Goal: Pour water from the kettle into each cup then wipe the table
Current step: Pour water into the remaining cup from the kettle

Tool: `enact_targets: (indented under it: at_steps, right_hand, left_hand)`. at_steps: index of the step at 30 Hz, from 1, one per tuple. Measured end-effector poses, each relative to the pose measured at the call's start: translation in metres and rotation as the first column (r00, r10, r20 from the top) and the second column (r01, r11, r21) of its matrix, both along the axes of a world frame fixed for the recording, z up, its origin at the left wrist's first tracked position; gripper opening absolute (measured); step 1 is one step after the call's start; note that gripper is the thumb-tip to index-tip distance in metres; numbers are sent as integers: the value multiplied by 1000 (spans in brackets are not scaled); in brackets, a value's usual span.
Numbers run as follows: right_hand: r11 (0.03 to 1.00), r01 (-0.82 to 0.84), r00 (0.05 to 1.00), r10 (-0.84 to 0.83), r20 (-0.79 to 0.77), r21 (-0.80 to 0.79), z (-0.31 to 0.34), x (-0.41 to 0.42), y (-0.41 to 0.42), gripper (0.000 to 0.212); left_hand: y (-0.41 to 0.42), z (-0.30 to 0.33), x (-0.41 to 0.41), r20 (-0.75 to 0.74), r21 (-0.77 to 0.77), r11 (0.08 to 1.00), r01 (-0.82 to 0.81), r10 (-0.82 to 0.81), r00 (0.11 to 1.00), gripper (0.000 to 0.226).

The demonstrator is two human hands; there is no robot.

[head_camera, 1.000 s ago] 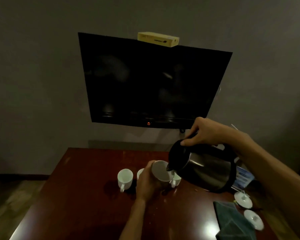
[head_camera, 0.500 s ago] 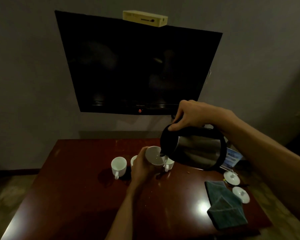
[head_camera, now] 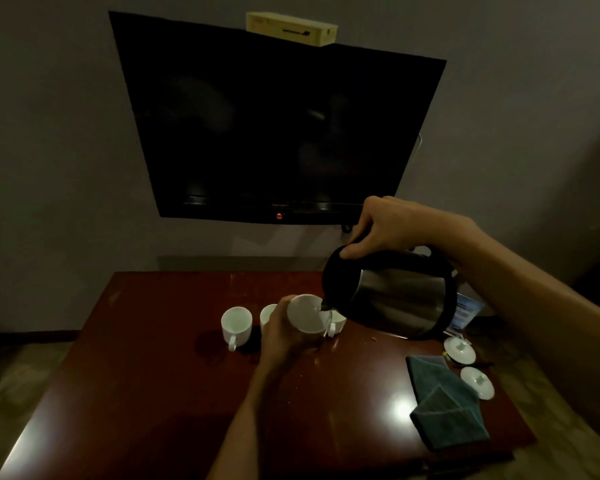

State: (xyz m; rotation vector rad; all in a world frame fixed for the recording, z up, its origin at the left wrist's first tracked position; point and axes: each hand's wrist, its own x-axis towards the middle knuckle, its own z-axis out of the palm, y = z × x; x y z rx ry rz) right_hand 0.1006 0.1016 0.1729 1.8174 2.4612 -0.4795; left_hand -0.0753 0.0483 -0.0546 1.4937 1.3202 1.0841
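While tilted spout-down over the table (head_camera: 146, 368), kettle (head_camera: 399, 299) gripped by right hand (head_camera: 392, 226); raised cup (head_camera: 307, 315) clasped in left hand (head_camera: 281, 332), touching spout; folded cloth (head_camera: 445, 401) near right edge.

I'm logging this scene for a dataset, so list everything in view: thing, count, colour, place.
kettle: 1, steel with black trim, tilted, spout at the held cup
held cup: 1, white, lifted above the table centre
other cups: 3, white, on the table around the held cup
lids: 2, white, right table edge
cloth: 1, grey-green, folded, front right
table: 1, dark red wood
television: 1, black, on the wall
box: 1, pale yellow, on top of the television
left hand: grips the held cup
right hand: grips the kettle handle
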Motion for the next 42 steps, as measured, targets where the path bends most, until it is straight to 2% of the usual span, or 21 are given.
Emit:
enact_targets:
  at_steps: [7,14,27,30,33,38,40,42]
  right_hand:
    - [1000,-9,999,8,-41,-21,-1,2,-6,36]
    - [999,-2,1000,1,-28,-33,2,1,-11,33]
    - [999,-3,1000,4,20,-46,-1,-2,-17,44]
    - [998,-3,1000,4,24,-56,-1,-2,-20,56]
    - [998,-9,1000,10,9,-68,-1,0,-23,81]
    - [997,-6,1000,6,-4,-74,-3,4,-20,97]
    - [997,-8,1000,8,-4,-81,-3,3,-20,92]
    - [997,-12,1000,14,18,-74,-3,2,-21,73]
  left_hand:
    - [2,-13,1,10,16,1000,-19,19,1000,77]
    - [1,-15,0,16,32,999,14,-14,1000,74]
    - [-6,-12,-5,7,57,998,18,-18,1000,71]
    - [-7,-11,-6,18,57,998,9,-10,1000,73]
    - [-8,-10,-7,36,72,997,4,-7,999,72]
    - [-9,-8,-7,20,82,997,13,-15,1000,74]
    - [-9,-9,-7,32,62,998,25,-27,999,74]
    - [-10,-8,-6,36,42,999,34,-35,999,73]
